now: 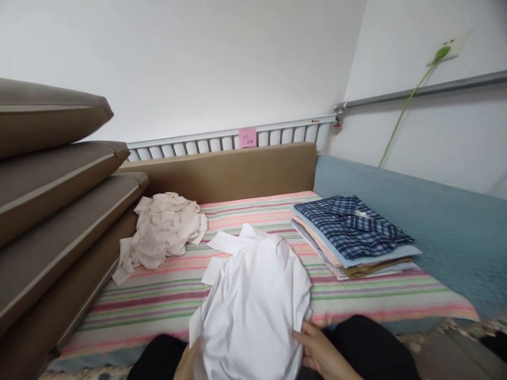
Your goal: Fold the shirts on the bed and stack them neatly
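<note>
A white shirt (253, 301) hangs bunched in front of me over the striped bed sheet (158, 301), its collar toward the far side. My right hand (320, 351) grips the shirt's right lower edge with curled fingers. My left hand (188, 364) is mostly hidden behind the shirt's left lower edge and holds it there. My black-trousered knees (368, 343) show below.
A crumpled cream garment (162, 232) lies at the left by stacked brown cushions (55, 211). A folded pile topped by a blue plaid shirt (352, 227) sits at the right. A blue sofa back (435, 221) and a brown headboard (229, 171) border the bed.
</note>
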Demonstrator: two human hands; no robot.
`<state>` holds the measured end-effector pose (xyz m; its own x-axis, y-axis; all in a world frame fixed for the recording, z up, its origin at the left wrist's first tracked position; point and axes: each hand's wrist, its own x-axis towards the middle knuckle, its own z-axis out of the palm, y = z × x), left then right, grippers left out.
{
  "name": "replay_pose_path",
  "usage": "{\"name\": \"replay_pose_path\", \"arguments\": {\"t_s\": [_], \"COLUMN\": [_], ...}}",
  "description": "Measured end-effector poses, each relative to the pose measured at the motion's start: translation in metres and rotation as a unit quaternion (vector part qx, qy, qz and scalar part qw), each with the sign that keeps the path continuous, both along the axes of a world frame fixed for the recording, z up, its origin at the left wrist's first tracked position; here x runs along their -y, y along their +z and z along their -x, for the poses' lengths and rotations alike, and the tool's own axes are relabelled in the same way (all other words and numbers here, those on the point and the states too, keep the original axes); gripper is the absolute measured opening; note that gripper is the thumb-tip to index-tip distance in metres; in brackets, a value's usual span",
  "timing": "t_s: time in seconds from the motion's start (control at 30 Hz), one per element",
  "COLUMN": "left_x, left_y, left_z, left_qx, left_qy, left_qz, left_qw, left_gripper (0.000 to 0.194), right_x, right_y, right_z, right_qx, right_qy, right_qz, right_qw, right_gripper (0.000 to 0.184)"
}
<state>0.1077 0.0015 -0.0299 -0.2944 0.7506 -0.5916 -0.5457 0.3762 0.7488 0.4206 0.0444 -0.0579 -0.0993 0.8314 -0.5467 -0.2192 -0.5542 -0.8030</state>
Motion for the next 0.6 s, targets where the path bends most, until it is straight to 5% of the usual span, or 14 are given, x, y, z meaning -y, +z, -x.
{"name": "replay_pose_path", "arguments": {"t_s": [0.13, 0.33, 0.4, 0.5, 0.6], "left_x": [-0.009, 0.002, 0.007, 0.013, 0.015], "left_y": [0.001, 0.017, 0.029, 0.045, 0.054], "left_z": [-0.005, -0.032, -0.041, -0.05, -0.056], "left_qx": [0.015, 0.134, 0.112, 0.049, -0.004], "left_qy": [0.004, -0.053, -0.086, -0.154, -0.231], "left_qz": [0.055, -0.053, -0.083, -0.138, -0.186], "left_qw": [0.998, 0.988, 0.986, 0.977, 0.955], "left_gripper": [0.047, 0.049, 0.046, 0.043, 0.048], "right_x": [-0.011, -0.01, -0.007, -0.009, -0.018], "right_y": [-0.005, -0.005, 0.009, 0.05, 0.097], "right_z": [-0.015, -0.017, -0.016, -0.013, -0.002], "right_qx": [0.164, 0.244, 0.363, 0.52, 0.558], "right_qy": [0.05, 0.077, 0.117, 0.141, 0.119], "right_qz": [0.013, 0.02, -0.054, -0.194, -0.279], "right_qw": [0.985, 0.967, 0.923, 0.82, 0.773], "right_gripper": [0.051, 0.034, 0.023, 0.022, 0.026]}}
